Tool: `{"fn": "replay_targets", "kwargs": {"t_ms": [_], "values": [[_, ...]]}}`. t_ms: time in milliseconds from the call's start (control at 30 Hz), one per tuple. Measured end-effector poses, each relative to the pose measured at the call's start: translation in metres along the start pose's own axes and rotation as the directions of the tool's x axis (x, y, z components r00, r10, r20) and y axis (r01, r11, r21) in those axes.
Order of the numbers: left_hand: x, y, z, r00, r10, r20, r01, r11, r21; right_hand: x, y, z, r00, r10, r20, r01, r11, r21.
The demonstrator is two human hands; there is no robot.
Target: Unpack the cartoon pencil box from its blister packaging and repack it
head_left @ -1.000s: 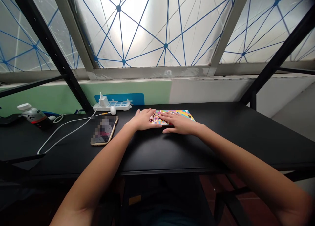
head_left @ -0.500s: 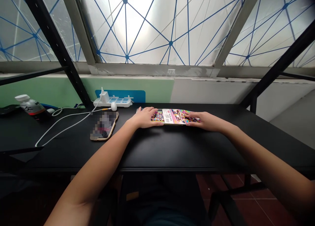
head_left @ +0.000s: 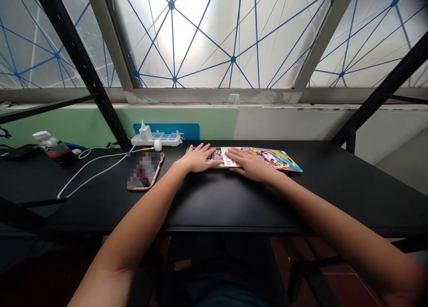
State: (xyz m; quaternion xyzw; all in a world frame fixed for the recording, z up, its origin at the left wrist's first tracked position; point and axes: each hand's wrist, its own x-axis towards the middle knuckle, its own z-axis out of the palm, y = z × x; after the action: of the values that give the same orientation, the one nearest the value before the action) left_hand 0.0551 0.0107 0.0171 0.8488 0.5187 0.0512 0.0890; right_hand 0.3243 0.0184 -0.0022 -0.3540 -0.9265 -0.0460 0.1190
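Note:
A flat, brightly printed packet [head_left: 279, 159] lies lengthwise on the black desk, with cartoon figures on its right part. Near its middle is a white label [head_left: 226, 158] with print on it, partly under my fingers. My left hand [head_left: 199, 159] rests on the packet's left end, fingers stretched out and spread. Palm down across the middle, my right hand [head_left: 250, 164] lies flat with its fingertips over the label. Both hands hide parts of the packet. Its right end shows uncovered and seems slightly raised off the desk.
Left of the packet lies a phone [head_left: 145, 171] with a blurred screen. Behind it, a white power strip [head_left: 163, 139] carries a plug and a white cable [head_left: 96, 157]. A bottle with a white cap [head_left: 51, 146] stands farther left. Black metal posts [head_left: 83, 66] flank the desk.
My right hand has slid left along the packet, from its right part to the label, and flattened. The packet's right end now shows. My left hand stays at the left end, fingers more spread.

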Motion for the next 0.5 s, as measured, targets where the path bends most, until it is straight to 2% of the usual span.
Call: {"fn": "replay_targets", "kwargs": {"t_ms": [233, 500], "values": [[0.004, -0.004, 0.000, 1.000, -0.003, 0.029, 0.004, 1.000, -0.020, -0.033, 0.032, -0.005, 0.998, 0.054, -0.013, -0.054, 0.998, -0.027], [0.003, -0.017, -0.011, 0.997, -0.003, 0.075, 0.007, 0.999, -0.048, -0.042, 0.042, -0.003, 0.998, 0.055, -0.014, -0.056, 0.998, -0.038]]}}
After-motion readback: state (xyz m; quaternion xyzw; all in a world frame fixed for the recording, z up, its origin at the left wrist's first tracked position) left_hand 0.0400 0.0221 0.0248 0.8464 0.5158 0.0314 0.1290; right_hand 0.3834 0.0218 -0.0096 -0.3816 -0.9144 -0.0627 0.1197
